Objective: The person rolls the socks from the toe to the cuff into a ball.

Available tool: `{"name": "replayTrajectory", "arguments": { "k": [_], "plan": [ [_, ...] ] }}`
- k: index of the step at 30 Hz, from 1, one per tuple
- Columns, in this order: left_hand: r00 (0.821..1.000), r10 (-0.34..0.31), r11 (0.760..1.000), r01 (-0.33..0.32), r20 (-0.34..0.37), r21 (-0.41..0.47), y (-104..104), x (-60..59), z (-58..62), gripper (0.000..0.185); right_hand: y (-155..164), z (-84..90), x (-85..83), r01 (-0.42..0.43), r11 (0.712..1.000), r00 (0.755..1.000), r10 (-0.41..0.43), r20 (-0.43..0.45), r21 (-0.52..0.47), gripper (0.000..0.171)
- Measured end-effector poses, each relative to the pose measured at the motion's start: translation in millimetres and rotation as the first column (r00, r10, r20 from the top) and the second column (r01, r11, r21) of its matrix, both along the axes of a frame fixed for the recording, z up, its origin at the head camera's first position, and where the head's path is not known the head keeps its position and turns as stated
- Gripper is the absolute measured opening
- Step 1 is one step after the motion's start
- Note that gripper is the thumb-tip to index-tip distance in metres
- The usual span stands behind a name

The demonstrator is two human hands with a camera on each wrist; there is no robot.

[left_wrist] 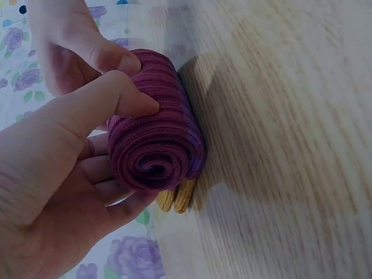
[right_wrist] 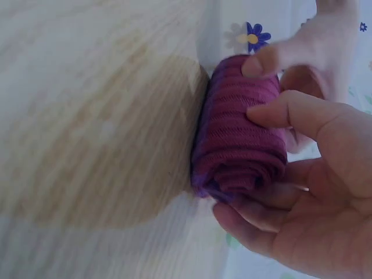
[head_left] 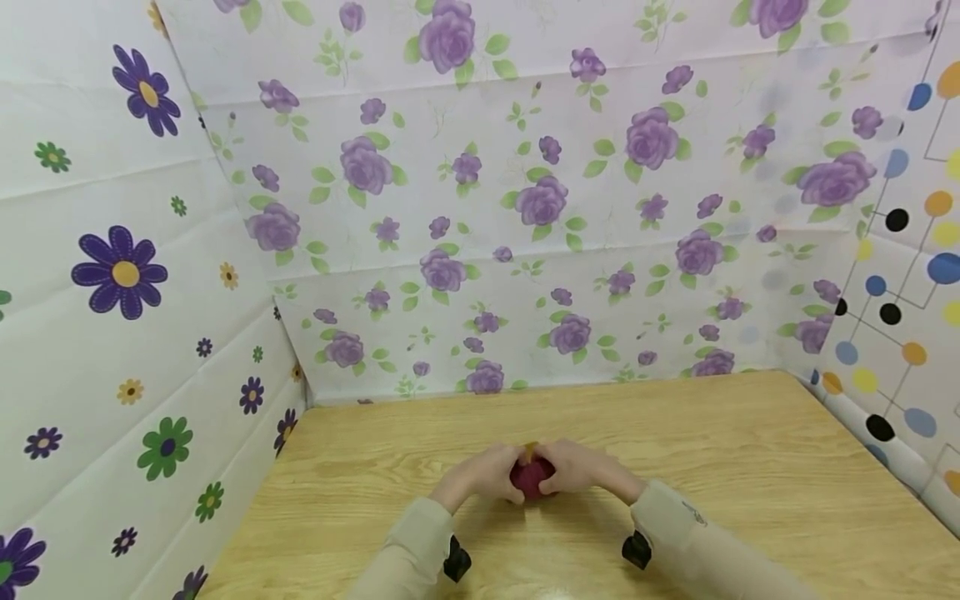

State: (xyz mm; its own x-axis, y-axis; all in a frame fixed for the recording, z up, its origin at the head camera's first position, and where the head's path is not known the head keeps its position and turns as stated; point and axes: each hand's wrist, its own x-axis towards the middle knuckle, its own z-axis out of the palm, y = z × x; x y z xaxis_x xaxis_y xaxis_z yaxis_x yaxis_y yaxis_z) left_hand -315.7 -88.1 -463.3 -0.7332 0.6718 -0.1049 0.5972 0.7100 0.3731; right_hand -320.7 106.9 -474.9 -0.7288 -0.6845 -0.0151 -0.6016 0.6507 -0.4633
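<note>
A rolled-up maroon ribbed knit (head_left: 532, 480) lies low over the table, between both hands. Its left end shows a tight spiral in the left wrist view, with a purple layer along the table side. Two mustard finger-like knit tips (left_wrist: 185, 196) stick out beneath that end, on the far side. My left hand (head_left: 497, 473) grips the left end, thumb on the near face and fingers curled behind. Mirroring it, my right hand (head_left: 573, 467) holds the right end the same way. The thumbs press the roll a short distance apart.
The wood-grain table (head_left: 360, 467) stretches out around the hands. Purple-rose sheeting (head_left: 480, 208) hangs behind it, with daisy-print sheeting (head_left: 105, 350) on the left and dotted sheeting (head_left: 915, 350) on the right. A black wrist device (head_left: 456, 560) sits below the left cuff, another (head_left: 637, 550) below the right.
</note>
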Motion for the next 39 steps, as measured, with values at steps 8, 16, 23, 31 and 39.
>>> {"name": "replayTrajectory", "arguments": {
  "k": [8, 16, 23, 31, 39],
  "plan": [
    [0.999, -0.004, 1.000, 0.005, 0.035, -0.025, -1, -2.7, 3.9, 0.030, -8, 0.4, 7.7, 0.078, 0.997, 0.997, -0.078, 0.012, -0.010, 0.020],
    [0.993, 0.005, 1.000, -0.003, 0.115, -0.015, -3, -7.3, 4.8, 0.029, -9, 0.5, 10.5, 0.119, 0.993, 0.992, -0.119, 0.043, -0.001, 0.021],
    [0.971, 0.021, 0.991, -0.052, 0.236, 0.124, -10, -15.1, -1.9, 0.028, -9, -3.6, 12.2, 0.166, 0.982, 0.986, -0.165, 0.016, -0.089, 0.037],
    [0.952, 0.029, 0.972, -0.098, 0.305, 0.214, -13, -21.2, -8.8, 0.026, -6, -9.7, 3.9, 0.207, 0.964, 0.977, -0.196, 0.081, -0.169, 0.037],
    [0.919, 0.108, 0.937, -0.221, 0.379, 0.270, -13, -19.4, -11.2, 0.030, -5, -12.3, -7.8, 0.113, 0.982, 0.993, -0.108, 0.044, -0.152, 0.034]
  ]
}}
